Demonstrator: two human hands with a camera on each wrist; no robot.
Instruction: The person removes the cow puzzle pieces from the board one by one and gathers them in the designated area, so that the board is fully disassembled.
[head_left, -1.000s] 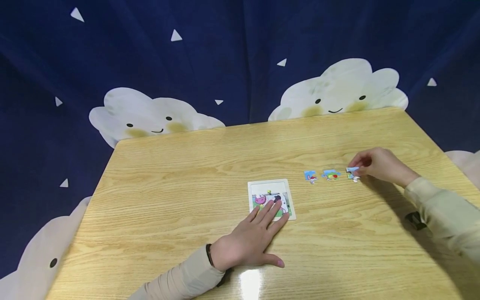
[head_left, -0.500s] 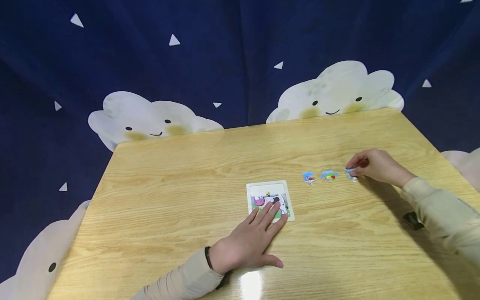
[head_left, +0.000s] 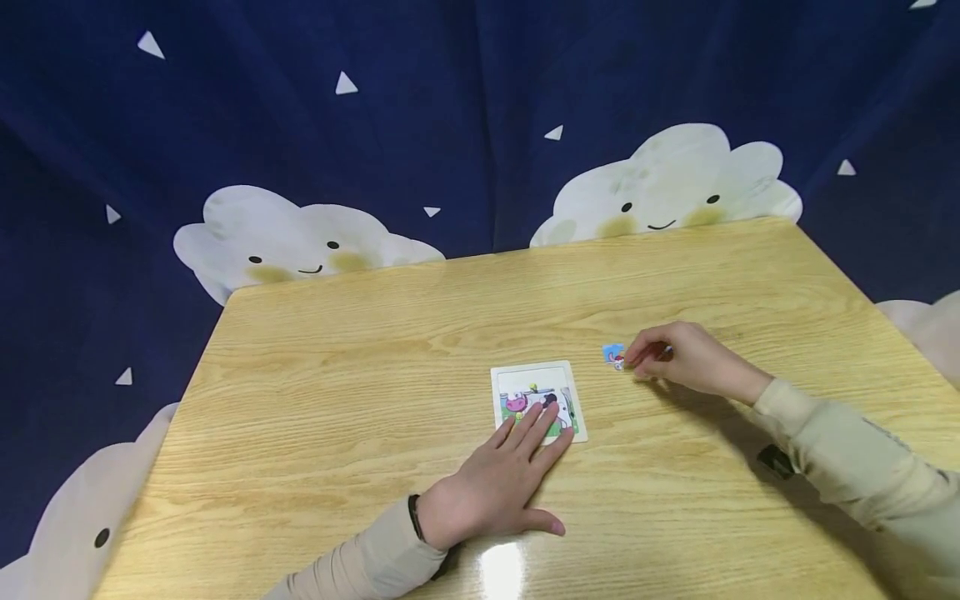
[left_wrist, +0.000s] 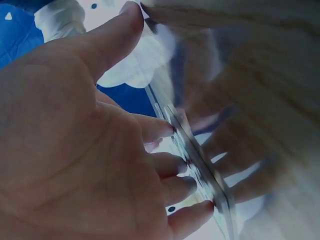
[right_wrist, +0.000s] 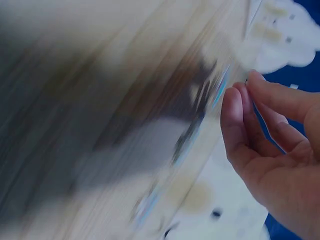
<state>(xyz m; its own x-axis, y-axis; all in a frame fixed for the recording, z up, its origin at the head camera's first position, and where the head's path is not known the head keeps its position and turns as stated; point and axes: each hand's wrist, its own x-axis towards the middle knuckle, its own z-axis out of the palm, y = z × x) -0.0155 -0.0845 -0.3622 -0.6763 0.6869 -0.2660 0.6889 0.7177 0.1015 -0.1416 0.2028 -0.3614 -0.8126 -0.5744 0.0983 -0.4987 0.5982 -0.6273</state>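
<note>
My left hand (head_left: 498, 487) rests its spread, straight fingertips on a square cow puzzle board (head_left: 531, 367); its thumb points out to the right over the table. In the left wrist view, the fingertips press the edge-on board (left_wrist: 200, 167). My right hand (head_left: 693, 358) hovers with loosely bent fingers beside the left puzzle piece (head_left: 611, 352), which has a blue top. Nothing shows held in it. Only a blue bit of the middle piece (head_left: 668, 349) shows past the fingers. The right puzzle piece (right_wrist: 145, 207), hidden by the hand in the head view, lies blurred in the right wrist view.
All of this is on a light wood-grain table (head_left: 337, 358). Behind it hangs a dark blue curtain (head_left: 375, 125) with white clouds and triangles. A bright light reflection (head_left: 502, 571) lies near the front, below the left hand.
My right hand has left the right-hand piece and moved left along the row to the left piece, now covering the other two. The left hand stays on the board. The view shifts slightly.
</note>
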